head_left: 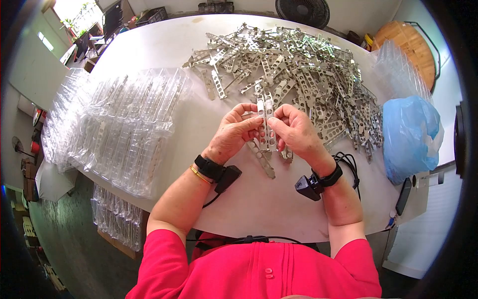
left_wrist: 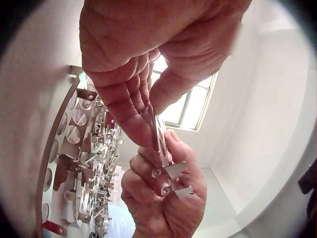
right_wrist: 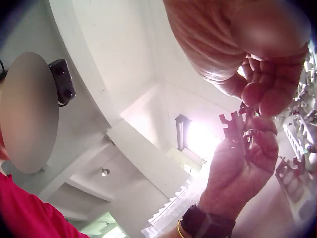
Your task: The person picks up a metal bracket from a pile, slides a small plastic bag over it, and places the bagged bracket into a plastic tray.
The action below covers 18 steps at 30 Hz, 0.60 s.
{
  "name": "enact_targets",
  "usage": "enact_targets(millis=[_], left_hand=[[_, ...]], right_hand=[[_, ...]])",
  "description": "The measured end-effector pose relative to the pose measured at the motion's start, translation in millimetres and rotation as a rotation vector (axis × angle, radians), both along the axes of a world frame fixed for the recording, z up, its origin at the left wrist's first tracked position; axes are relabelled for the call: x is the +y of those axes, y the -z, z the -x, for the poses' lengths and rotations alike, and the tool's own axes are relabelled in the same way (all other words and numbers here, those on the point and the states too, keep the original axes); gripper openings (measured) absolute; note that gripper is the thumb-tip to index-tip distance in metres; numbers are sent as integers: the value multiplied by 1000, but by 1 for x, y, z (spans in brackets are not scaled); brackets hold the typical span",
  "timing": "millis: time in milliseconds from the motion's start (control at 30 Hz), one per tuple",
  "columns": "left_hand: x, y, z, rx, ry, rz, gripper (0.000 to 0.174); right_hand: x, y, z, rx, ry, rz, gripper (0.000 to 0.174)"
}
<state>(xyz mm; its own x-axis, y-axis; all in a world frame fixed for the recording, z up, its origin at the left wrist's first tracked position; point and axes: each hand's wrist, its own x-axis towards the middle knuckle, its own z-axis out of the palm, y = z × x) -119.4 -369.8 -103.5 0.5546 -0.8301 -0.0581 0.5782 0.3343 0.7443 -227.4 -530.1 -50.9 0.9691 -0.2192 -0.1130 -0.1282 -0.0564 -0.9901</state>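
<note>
Two slim metal strips with round holes point(head_left: 270, 130) stand side by side between the hands, over the table's middle. The left hand point(head_left: 232, 130) pinches the left strip between thumb and fingers; the right hand point(head_left: 300, 133) pinches the right one. In the left wrist view the left hand point(left_wrist: 143, 64) holds thin metal edge-on, and the right hand point(left_wrist: 166, 198) grips it below, with bent end tabs point(left_wrist: 176, 171) showing. In the right wrist view, tabs point(right_wrist: 235, 126) stick out by the left hand point(right_wrist: 237, 168), under the right hand's fingers point(right_wrist: 272, 94).
A large heap of similar metal strips point(head_left: 318, 79) spreads behind and right of the hands. Clear plastic trays point(head_left: 124, 129) in film stand at left, more point(head_left: 401, 70) at far right. A blue plastic bag point(head_left: 411, 137) sits at right. Loose strips point(head_left: 263, 162) lie beneath the hands.
</note>
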Motion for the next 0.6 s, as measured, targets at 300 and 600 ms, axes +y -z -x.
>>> enact_targets(millis=[300,600], left_hand=[[0,-2,1,-16,-1,-8,31],[0,-2,2,1,4,16,31]], right_hand=[[-2,1,0,6,-9,27,16],[0,-4,1,19,-8,11,15]])
